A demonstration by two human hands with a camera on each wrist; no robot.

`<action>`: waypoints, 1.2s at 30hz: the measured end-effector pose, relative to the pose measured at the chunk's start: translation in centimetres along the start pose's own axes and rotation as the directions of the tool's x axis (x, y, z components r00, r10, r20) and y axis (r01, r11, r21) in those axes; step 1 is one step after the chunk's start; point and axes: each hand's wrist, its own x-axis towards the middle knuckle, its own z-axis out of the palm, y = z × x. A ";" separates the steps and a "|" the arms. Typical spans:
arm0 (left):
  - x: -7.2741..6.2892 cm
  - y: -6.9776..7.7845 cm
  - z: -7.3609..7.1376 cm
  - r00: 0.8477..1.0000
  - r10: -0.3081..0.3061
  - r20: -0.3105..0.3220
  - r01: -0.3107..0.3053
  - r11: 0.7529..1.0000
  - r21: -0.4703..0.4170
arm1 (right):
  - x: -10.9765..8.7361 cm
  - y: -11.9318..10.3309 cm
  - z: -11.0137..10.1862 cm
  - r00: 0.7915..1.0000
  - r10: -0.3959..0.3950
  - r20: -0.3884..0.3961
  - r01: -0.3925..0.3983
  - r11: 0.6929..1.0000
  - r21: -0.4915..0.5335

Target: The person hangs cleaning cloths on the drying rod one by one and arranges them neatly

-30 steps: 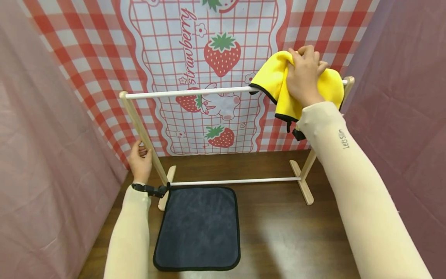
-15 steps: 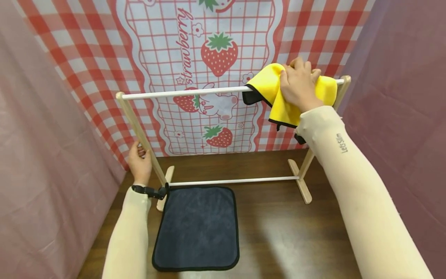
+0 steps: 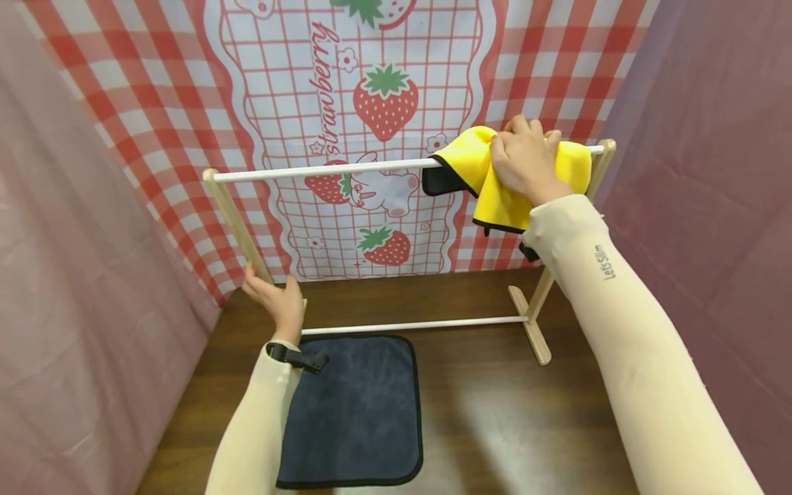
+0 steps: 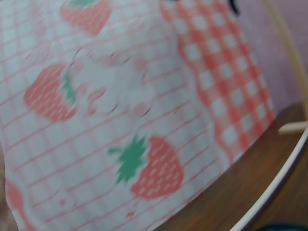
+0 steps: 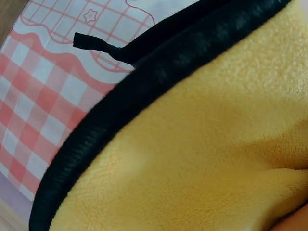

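A yellow towel (image 3: 504, 203) with black edging hangs bunched over the white top rail (image 3: 322, 170) of a wooden rack, near its right end. My right hand (image 3: 527, 157) grips the towel at the rail, fingers bent over the top; the far side of those fingers is hidden. Up close in the right wrist view, the towel (image 5: 192, 144) shows its fuzzy yellow face and a dark loop. My left hand (image 3: 278, 302) is in front of the rack's left post (image 3: 238, 227), thumb and fingers spread, holding nothing. I cannot tell whether it touches the post.
A dark grey cloth (image 3: 355, 412) with black edging lies flat on the brown wooden surface (image 3: 476, 399), partly beneath my left forearm. The rack's lower white rail (image 3: 414, 324) runs just behind it. A strawberry-print sheet (image 3: 383, 103) hangs behind, with pink curtains at both sides.
My left hand has let go of the left post and moved right and down. My right hand has lowered the towel onto the top rail, and a dark flap now shows at its left.
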 end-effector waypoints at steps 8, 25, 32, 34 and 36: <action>-3.8 4.0 5.7 0.958 0.073 0.277 -0.027 0.986 -0.166 | -0.1 0.0 0.0 1.000 0.006 -0.008 -0.006 1.000 -0.010; -7.9 14.7 14.7 0.711 0.108 0.695 0.126 0.953 -0.277 | -0.3 0.1 0.2 1.000 -0.006 -0.010 0.006 1.000 0.002; -7.9 15.8 16.4 0.695 0.065 0.716 0.169 0.953 -0.250 | -0.3 0.1 0.2 1.000 0.001 -0.028 -0.001 1.000 0.000; -7.9 16.3 16.7 0.697 0.050 0.715 0.208 0.941 -0.268 | -0.3 0.1 0.2 0.999 -0.001 -0.033 0.001 1.000 -0.003; -7.9 16.9 17.0 0.701 0.044 0.712 0.231 0.930 -0.285 | -0.3 0.1 0.3 0.999 -0.003 -0.038 0.002 1.000 -0.004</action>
